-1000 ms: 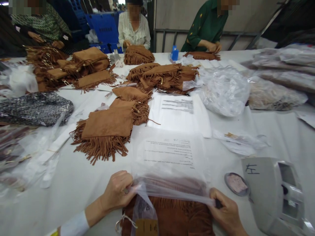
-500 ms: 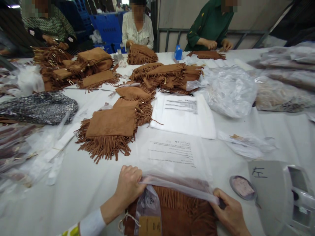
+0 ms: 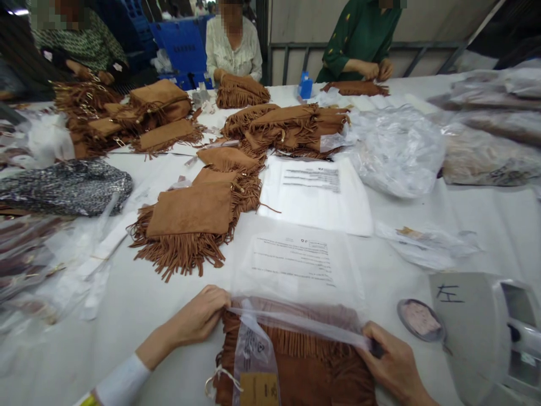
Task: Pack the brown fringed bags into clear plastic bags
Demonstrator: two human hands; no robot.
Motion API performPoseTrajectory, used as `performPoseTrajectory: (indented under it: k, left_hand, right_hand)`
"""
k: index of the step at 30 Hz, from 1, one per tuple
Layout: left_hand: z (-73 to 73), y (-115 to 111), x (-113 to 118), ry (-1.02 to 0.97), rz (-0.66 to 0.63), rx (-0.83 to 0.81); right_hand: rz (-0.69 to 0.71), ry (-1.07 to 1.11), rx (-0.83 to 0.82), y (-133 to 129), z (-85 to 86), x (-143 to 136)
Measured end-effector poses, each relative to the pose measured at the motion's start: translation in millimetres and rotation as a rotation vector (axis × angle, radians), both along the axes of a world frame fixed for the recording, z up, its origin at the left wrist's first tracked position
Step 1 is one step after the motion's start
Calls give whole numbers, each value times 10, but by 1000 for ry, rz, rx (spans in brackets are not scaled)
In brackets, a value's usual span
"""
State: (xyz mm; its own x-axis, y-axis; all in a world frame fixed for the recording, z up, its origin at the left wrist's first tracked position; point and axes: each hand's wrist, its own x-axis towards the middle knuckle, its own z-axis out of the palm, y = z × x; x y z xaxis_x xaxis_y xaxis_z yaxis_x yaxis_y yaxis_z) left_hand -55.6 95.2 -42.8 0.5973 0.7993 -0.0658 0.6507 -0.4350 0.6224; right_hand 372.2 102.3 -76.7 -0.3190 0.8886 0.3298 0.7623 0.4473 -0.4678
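The rim of the clear plastic bag (image 3: pixel 291 265) is pinched near its two corners by the closed fingers of the left hand (image 3: pixel 200 316) and the right hand (image 3: pixel 393 358), and only the far end of the fringed brown item (image 3: pixel 306 369) on the table (image 3: pixel 139 324) is covered. If the thin film were pulled unevenly, it could be torn or let slip — and loose fringe could be folded back by the rim, or the tag sleeve (image 3: pixel 256 347) on top be caught and creased.
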Motion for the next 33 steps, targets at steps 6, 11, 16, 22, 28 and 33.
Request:
performPoseTrajectory:
  k: [6, 11, 16, 22, 28, 33]
  left_hand:
    - [-382, -186, 164, 88, 221, 321]
    - [-379, -392, 384, 57, 403, 419]
    - [-181, -300, 245, 11, 256, 250]
    - [-183, -687, -70, 13, 4, 149]
    - [-314, -975, -158, 0, 33, -2]
    - [-175, -961, -153, 71, -35, -19]
  right_hand:
    - [39, 1, -2, -31, 33, 5]
    - [19, 22, -33, -46, 11, 25]
    - [18, 52, -58, -19, -36, 38]
    - [66, 45, -280, -319, 85, 91]
    - [154, 85, -634, -587, 512, 248]
    - [585, -212, -576, -621, 645, 434]
